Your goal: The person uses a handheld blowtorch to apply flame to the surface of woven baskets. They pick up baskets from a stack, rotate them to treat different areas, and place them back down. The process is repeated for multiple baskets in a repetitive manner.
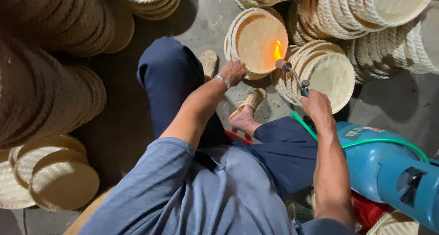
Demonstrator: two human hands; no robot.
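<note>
Between both hands, left fingers (238, 68) tilt a woven tray (260, 43) toward the torch (292, 75).

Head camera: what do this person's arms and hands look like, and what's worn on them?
Both forearms are bare. A grey-blue short sleeve covers the left upper arm. The left hand has a silver metal wristband at the wrist. The right hand is bare: no glove, ring or band visible.

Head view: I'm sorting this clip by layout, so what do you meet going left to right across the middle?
Stacks of round woven trays → dark blue trouser knee → left hand on a tilted round woven tray → metal gas torch → right hand → blue gas cylinder.
</note>
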